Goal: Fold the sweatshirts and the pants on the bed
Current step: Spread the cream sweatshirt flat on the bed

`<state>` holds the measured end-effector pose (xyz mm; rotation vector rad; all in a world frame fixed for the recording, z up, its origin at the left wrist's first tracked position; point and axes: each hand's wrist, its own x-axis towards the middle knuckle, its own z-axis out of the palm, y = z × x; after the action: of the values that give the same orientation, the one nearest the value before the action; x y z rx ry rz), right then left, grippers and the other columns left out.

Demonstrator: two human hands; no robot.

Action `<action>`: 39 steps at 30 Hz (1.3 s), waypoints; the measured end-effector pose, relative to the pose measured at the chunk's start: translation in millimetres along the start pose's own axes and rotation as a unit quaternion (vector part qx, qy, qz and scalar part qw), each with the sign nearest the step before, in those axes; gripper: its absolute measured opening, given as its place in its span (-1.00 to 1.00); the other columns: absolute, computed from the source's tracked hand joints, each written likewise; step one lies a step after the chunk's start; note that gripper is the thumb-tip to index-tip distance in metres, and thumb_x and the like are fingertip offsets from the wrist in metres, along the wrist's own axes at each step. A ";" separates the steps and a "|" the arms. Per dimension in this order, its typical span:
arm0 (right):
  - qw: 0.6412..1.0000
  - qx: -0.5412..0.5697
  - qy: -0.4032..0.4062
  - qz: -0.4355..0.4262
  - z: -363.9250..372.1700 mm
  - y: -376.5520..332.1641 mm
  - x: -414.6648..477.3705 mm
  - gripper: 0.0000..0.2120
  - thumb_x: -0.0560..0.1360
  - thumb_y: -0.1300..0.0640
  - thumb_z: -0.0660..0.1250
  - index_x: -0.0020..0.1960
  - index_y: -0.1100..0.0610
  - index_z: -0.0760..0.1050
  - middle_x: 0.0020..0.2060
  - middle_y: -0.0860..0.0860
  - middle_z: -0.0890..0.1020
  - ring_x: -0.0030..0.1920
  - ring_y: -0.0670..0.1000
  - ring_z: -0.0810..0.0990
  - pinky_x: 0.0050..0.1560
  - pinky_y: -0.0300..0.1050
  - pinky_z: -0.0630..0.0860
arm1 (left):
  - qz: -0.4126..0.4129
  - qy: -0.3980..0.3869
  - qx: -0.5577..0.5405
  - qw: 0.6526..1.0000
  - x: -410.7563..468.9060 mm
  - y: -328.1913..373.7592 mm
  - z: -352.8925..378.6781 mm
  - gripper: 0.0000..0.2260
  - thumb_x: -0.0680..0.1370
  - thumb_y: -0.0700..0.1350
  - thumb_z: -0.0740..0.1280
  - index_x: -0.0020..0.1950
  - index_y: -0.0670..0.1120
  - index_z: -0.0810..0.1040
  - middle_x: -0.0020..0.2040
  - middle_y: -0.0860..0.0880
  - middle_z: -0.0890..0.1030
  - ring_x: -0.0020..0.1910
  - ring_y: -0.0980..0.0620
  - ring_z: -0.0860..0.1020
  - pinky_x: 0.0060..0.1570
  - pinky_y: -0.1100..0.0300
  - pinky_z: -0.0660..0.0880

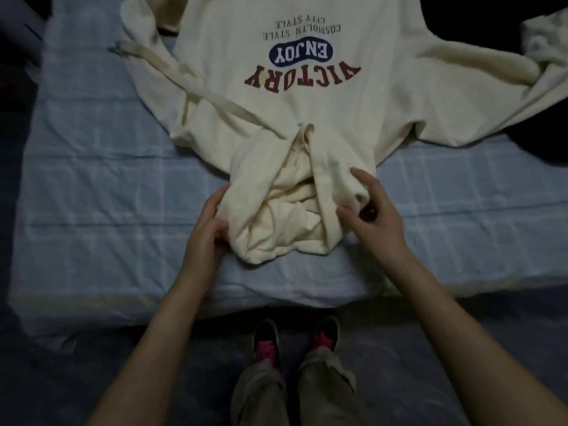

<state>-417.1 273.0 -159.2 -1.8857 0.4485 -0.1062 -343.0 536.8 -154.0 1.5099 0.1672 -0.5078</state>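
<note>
— Both forearms are bare and reach forward from the lower corners, drawing in toward each other.

— And the left hand (209, 229)?

— It's turned on its edge, fingers curled inward, thumb up top, pinching a fold of the hood (276, 207) on its left side.

— The right hand (375, 213)?

— Higher and more open. The palm faces down and left, the index finger stretches out flat along the cloth, and the thumb presses in lower on the hood's right edge. The other fingers are bent under; whether they truly grip, I can't tell.

— Wrists?

— Both fairly straight, the right slightly cocked inward.
</note>
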 end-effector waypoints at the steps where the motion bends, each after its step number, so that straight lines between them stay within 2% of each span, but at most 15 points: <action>1: 1.000 0.017 0.005 0.008 -0.5 -6.4 -2.7 -0.45 0.51 0.21 0.45 0.44 -0.01 0.38 0.30 -0.11 0.51 0.19 -0.18 0.52 0.13 -0.33 0.47 | -0.007 0.002 0.018 1.000 -5.0 1.5 -1.6 -0.48 0.37 -0.21 0.19 0.32 0.04 0.47 0.33 -0.12 0.53 0.25 -0.02 0.51 0.17 0.08 0.44; 3: 0.998 0.055 0.013 0.021 -4.3 -21.1 -12.7 -0.56 0.50 0.22 0.46 0.34 0.06 0.46 0.21 -0.07 0.58 0.15 -0.20 0.56 0.06 -0.31 0.52 | 0.023 0.010 0.112 0.993 -15.4 6.8 -4.9 -0.57 0.47 -0.25 0.31 0.32 0.02 0.47 0.25 -0.13 0.57 0.12 0.12 0.56 0.09 0.22 0.48; 5: 0.997 0.054 0.038 0.034 -15.4 -31.7 -27.2 -0.70 0.48 0.17 0.48 0.19 0.01 0.56 -0.04 -0.14 0.65 -0.10 -0.27 0.59 -0.14 -0.39 0.50 | 0.046 0.011 0.137 0.989 -26.7 12.5 -9.0 -0.63 0.54 -0.30 0.36 0.29 0.00 0.48 0.06 -0.02 0.65 -0.10 0.31 0.59 -0.12 0.42 0.49; 8: 0.994 -0.010 0.078 0.074 -38.7 -33.5 -50.6 -0.74 0.45 0.01 0.50 0.12 -0.02 0.59 -0.28 0.01 0.63 -0.36 -0.11 0.58 -0.34 -0.21 0.55 | 0.070 0.019 0.196 0.978 -54.2 8.9 -14.5 -0.64 0.48 -0.21 0.43 0.20 0.11 0.51 -0.15 0.17 0.64 -0.31 0.38 0.55 -0.30 0.49 0.43; 10: 0.984 -0.129 0.020 0.124 -45.7 -25.3 -58.3 -0.64 0.46 -0.08 0.47 0.22 -0.08 0.52 -0.26 0.09 0.61 -0.29 0.04 0.62 -0.26 -0.04 0.58 | 0.019 -0.008 0.302 0.953 -69.6 -0.1 -16.7 -0.60 0.47 -0.13 0.46 0.25 0.17 0.48 -0.12 0.03 0.66 -0.33 0.32 0.54 -0.26 0.38 0.44; 13: 0.946 -0.281 -0.084 0.136 -40.6 -4.2 -60.8 -0.48 0.53 -0.18 0.33 0.44 -0.13 0.32 -0.03 0.07 0.56 -0.10 0.07 0.56 -0.10 -0.06 0.43 | -0.023 -0.064 0.437 0.897 -69.0 -13.2 -23.2 -0.45 0.49 -0.01 0.43 0.44 0.16 0.34 0.05 -0.04 0.60 -0.06 0.05 0.58 -0.05 0.24 0.42; 16: 0.972 -0.205 -0.040 0.105 -36.5 3.7 -45.8 -0.49 0.58 -0.15 0.25 0.51 -0.22 0.24 0.21 0.01 0.45 0.08 -0.04 0.47 0.09 -0.14 0.35 | 0.047 -0.017 0.344 0.938 -40.4 -7.1 -20.9 -0.46 0.40 -0.02 0.31 0.39 0.19 0.39 0.12 -0.01 0.55 0.07 0.04 0.53 0.03 0.28 0.39; 19: 0.988 -0.112 -0.024 0.100 -27.9 1.8 -27.7 -0.51 0.61 0.02 0.27 0.51 -0.18 0.28 0.37 -0.10 0.42 0.30 -0.13 0.38 0.28 -0.16 0.31 | 0.003 0.007 0.208 0.978 -5.5 -0.1 0.4 -0.55 0.48 -0.06 0.31 0.34 0.23 0.39 -0.01 0.01 0.58 -0.04 0.07 0.53 -0.04 0.25 0.44; 22: 0.988 -0.116 -0.062 0.085 -19.4 -2.8 -21.1 -0.52 0.56 0.16 0.36 0.45 -0.02 0.41 0.29 -0.06 0.45 0.32 -0.08 0.40 0.35 -0.17 0.31 | 0.036 -0.043 0.222 0.974 2.4 0.2 20.3 -0.44 0.46 -0.19 0.42 0.43 0.08 0.38 0.09 0.02 0.54 -0.03 0.17 0.52 -0.02 0.37 0.45; 26: 0.987 -0.131 0.060 0.072 -29.3 2.5 -32.5 -0.69 0.50 0.13 0.43 0.23 0.02 0.61 0.18 0.04 0.59 0.21 -0.02 0.53 0.17 -0.26 0.34 | 0.114 0.016 0.228 0.967 -15.6 -11.7 17.2 -0.48 0.39 -0.20 0.47 0.32 0.03 0.47 0.10 0.27 0.53 -0.08 0.37 0.49 -0.06 0.48 0.42; 29: 0.979 -0.183 -0.008 0.090 -30.7 14.4 -42.4 -0.63 0.53 0.13 0.40 0.34 0.06 0.53 0.23 0.10 0.57 0.27 0.06 0.49 0.22 -0.23 0.32 | 0.085 0.024 0.259 0.962 -28.5 -27.1 11.4 -0.49 0.44 -0.22 0.50 0.33 0.04 0.45 0.11 0.13 0.55 -0.05 0.26 0.50 -0.11 0.57 0.36; 31: 0.976 -0.192 -0.054 0.084 -32.2 21.4 -38.9 -0.57 0.56 0.10 0.36 0.42 0.01 0.45 0.27 0.09 0.52 0.27 0.04 0.48 0.23 -0.22 0.32 | 0.077 0.028 0.261 0.962 -22.9 -28.2 9.1 -0.48 0.46 -0.15 0.50 0.34 0.13 0.41 0.19 0.04 0.54 0.05 0.15 0.52 -0.08 0.52 0.39; 35: 0.987 -0.152 -0.012 0.049 -41.6 19.7 1.3 -0.52 0.60 0.00 0.28 0.49 -0.21 0.29 0.32 -0.10 0.41 0.20 -0.23 0.39 0.19 -0.35 0.28 | 0.070 0.065 0.191 0.977 13.1 -4.6 10.4 -0.56 0.54 -0.02 0.38 0.23 0.45 0.32 0.22 -0.01 0.54 0.06 0.31 0.53 0.07 0.38 0.46; 37: 0.995 -0.065 0.007 0.074 -40.2 15.6 25.4 -0.51 0.61 0.01 0.26 0.50 -0.22 0.26 0.41 -0.11 0.39 0.28 -0.22 0.38 0.28 -0.36 0.33 | 0.043 0.076 0.151 0.985 35.1 3.2 16.3 -0.61 0.56 -0.05 0.33 0.23 0.40 0.38 0.22 -0.01 0.54 0.14 0.16 0.54 0.19 0.17 0.49; 39: 0.995 -0.038 0.018 0.094 -33.7 13.2 45.3 -0.49 0.60 0.03 0.27 0.52 -0.18 0.27 0.45 -0.03 0.36 0.31 -0.14 0.39 0.42 -0.18 0.32 | 0.002 0.066 0.091 0.994 55.7 5.0 21.9 -0.71 0.60 -0.12 0.27 0.27 0.19 0.49 0.20 0.00 0.57 0.17 0.07 0.54 0.17 0.18 0.51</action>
<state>-388.3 223.1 -165.8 -1.9074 0.6605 0.0031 -296.1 503.3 -170.8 1.7237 0.2243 -0.4293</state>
